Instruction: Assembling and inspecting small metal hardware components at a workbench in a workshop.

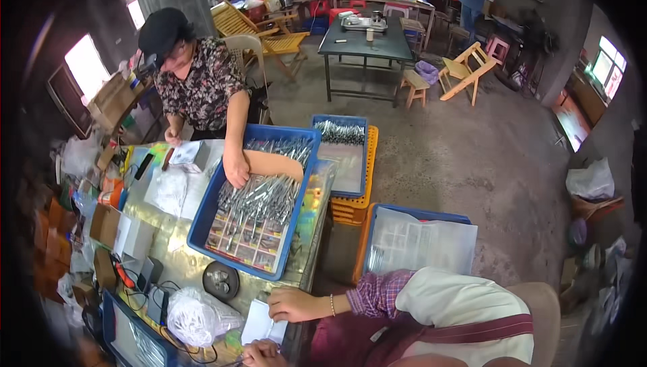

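At the table's near edge, my right hand (296, 304) has its fingers bent down over a small white box (259, 323). My left hand (263, 353) is at the bottom of the view beside the box's near end, its fingers curled together; what they hold is hidden. A clear plastic bag of white pieces (199, 316) lies left of the box. Behind it sits a round dark dish (221, 281) with small metal parts. Across the table, a co-worker's hand (236, 168) reaches into a blue tray (191, 235) of slim metal pieces (263, 198) with a brown cardboard divider.
Blue trays (367, 158) stand on yellow crates (371, 195) right of the table. A nearer tray carries a translucent sheet (418, 242). Boxes (131, 235) and cables crowd the left side. A green table (367, 43) and folding chair (465, 70) stand farther back.
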Action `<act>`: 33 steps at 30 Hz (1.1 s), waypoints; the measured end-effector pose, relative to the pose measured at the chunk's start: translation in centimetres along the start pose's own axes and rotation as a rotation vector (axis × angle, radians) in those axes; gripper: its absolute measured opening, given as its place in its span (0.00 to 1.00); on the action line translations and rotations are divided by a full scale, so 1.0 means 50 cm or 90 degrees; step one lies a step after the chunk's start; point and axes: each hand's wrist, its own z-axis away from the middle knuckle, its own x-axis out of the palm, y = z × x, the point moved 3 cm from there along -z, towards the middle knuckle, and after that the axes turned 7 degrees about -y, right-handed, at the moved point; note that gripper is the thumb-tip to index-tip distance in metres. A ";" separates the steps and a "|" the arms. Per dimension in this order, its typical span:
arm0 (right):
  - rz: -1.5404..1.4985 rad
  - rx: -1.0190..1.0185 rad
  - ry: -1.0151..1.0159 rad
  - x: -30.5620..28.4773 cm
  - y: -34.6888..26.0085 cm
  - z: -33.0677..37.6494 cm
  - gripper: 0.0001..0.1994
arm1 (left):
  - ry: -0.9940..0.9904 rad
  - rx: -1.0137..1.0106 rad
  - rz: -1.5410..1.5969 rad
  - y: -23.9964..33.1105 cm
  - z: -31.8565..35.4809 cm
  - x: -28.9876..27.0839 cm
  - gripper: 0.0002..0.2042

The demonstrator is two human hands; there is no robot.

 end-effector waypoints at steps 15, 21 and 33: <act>-0.378 0.200 0.105 -0.085 -0.023 0.010 0.06 | -0.110 -0.111 0.027 -0.017 0.026 -0.028 0.16; -0.583 0.300 0.231 -0.213 0.025 0.096 0.09 | -0.114 -0.002 -0.060 0.027 0.039 0.021 0.12; -0.462 0.614 0.643 -0.395 0.232 0.460 0.06 | -0.186 -0.020 -0.037 -0.010 0.050 -0.003 0.09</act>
